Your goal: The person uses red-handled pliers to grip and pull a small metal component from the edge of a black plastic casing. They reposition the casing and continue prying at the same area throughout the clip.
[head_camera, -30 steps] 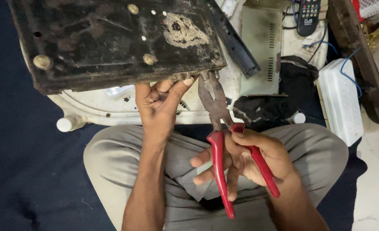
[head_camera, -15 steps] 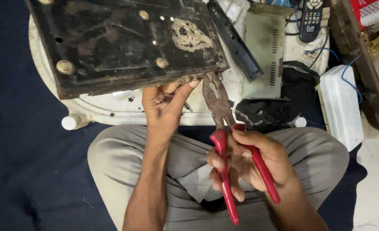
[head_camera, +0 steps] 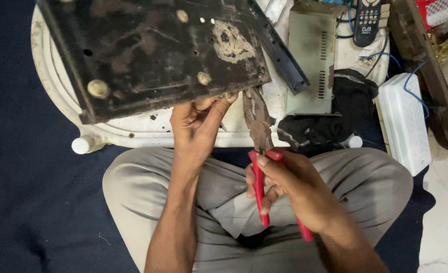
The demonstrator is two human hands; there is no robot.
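We observed the right hand (head_camera: 289,189) closed around the red handles of a pair of pliers (head_camera: 261,151), whose rusty head pointed up toward the lower edge of a dark metal chassis (head_camera: 148,55); the jaws sat narrow at that edge, though we could not tell whether they gripped anything. The left hand (head_camera: 196,121) was curled against the same edge, its fingertips (head_camera: 224,98) touching the chassis underside just beside the pliers' head. The chassis, stained and rusted, lay tilted across a white round tray (head_camera: 133,129), which rested on a dark blue floor covering (head_camera: 27,202). The person sat cross-legged in grey trousers (head_camera: 133,182) with both forearms over the lap. Right of the chassis we noted a long black bar (head_camera: 279,55), a grey-green metal box (head_camera: 312,55), and a black cloth (head_camera: 330,121). Further right stood a white plastic case (head_camera: 403,121), and a black remote control (head_camera: 366,23) lay near the top edge.
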